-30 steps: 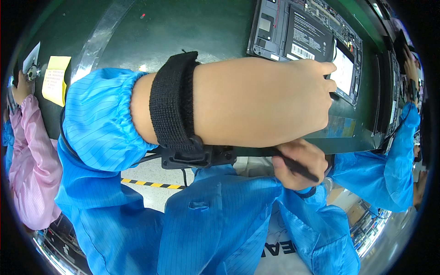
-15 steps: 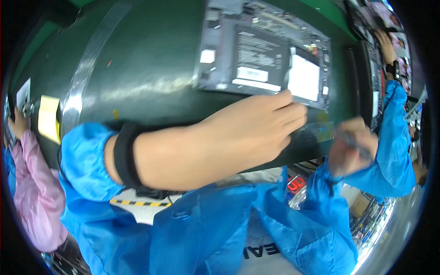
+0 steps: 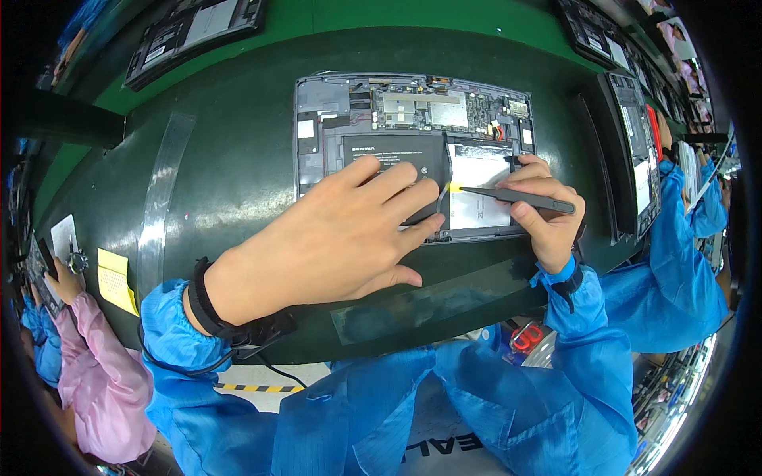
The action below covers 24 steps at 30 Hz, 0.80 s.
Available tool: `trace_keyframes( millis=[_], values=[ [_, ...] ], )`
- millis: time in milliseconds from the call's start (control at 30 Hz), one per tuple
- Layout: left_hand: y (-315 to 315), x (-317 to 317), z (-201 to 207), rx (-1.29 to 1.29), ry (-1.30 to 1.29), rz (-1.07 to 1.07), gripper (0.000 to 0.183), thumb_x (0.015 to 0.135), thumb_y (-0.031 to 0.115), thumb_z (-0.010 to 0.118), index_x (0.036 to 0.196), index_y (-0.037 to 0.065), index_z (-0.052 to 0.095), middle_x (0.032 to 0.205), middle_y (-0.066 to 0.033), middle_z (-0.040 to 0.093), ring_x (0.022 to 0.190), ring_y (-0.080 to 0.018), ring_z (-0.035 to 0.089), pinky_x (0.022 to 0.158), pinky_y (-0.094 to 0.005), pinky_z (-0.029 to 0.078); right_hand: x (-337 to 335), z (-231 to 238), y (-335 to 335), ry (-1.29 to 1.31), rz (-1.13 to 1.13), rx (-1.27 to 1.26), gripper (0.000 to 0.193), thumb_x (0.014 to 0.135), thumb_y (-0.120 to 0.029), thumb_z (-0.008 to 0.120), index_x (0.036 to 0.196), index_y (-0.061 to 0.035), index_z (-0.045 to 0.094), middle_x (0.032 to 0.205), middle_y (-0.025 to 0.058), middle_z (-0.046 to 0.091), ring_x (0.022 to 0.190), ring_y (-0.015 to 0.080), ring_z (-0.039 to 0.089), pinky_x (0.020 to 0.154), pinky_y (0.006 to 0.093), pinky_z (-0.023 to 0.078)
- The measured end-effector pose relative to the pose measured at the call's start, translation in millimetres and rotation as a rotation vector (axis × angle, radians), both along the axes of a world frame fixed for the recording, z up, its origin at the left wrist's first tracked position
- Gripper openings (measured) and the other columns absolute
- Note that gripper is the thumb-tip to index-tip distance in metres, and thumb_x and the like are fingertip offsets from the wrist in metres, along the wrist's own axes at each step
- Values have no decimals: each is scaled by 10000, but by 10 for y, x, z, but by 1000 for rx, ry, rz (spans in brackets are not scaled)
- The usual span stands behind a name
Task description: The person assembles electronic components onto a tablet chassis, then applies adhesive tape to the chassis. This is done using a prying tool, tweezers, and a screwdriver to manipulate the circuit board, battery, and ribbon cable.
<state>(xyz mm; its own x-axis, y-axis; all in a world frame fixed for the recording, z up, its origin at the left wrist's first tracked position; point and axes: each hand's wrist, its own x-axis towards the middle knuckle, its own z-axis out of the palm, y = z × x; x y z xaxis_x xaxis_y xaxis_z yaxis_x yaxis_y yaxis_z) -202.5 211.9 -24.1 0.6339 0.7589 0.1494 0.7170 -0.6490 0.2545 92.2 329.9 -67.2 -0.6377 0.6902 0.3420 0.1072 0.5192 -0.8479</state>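
Observation:
On the green table lies an opened laptop base (image 3: 323, 97), its circuit board (image 3: 429, 111) at the far side. A black battery pack (image 3: 429, 152) and a white-and-silver panel (image 3: 475, 213) sit side by side in its near half. My left hand (image 3: 349, 218) rests over the black pack, fingers stretched out and apart, hiding much of it. In my right hand (image 3: 552, 214) are black tweezers (image 3: 536, 200), pointing left across the panel. Their tip touches or hovers just over a small yellow piece (image 3: 455, 188) beside a dark cable (image 3: 447, 163).
Yellow notes (image 3: 117, 282) lie at the left. More opened laptop bases stand at the far left (image 3: 194, 36) and the right (image 3: 635, 151). Clear tape (image 3: 163, 198) crosses the table. Co-workers in pink (image 3: 107, 381) and blue (image 3: 675, 301) sit on either side. A black cord (image 3: 190, 371) hangs at my left wrist.
My view has shifted, so the laptop base appears lower. My right hand has come from beside the base onto the panel with its tool. The left hand now lies over the black pack.

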Motion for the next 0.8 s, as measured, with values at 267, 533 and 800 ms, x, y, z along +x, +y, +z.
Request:
trace_keyframes(
  millis=[267,533,800],
  values=[
    [58,-24,-57,26,-65,-24,533,792,453,813,1209,126,755,1224,-52,603,1021,-239,540,877,-376,452,-32,32,-2,-63,-2,34,224,771,-78,879,975,-19,809,962,124,795,963,245,739,1151,526,379],
    [61,-14,-93,68,-79,-34,501,789,429,815,1167,106,758,1280,-51,624,1047,-240,572,893,-377,466,-79,64,-50,-121,-34,68,198,776,-66,870,965,-36,817,976,117,792,971,234,736,1165,514,365],
    [69,-18,-76,74,-72,-54,510,810,446,794,1169,87,754,1348,-79,650,1081,-244,593,916,-382,461,-87,65,-67,-137,-51,105,195,775,-69,874,961,-46,820,975,103,796,971,217,734,1153,498,368]
  ],
)
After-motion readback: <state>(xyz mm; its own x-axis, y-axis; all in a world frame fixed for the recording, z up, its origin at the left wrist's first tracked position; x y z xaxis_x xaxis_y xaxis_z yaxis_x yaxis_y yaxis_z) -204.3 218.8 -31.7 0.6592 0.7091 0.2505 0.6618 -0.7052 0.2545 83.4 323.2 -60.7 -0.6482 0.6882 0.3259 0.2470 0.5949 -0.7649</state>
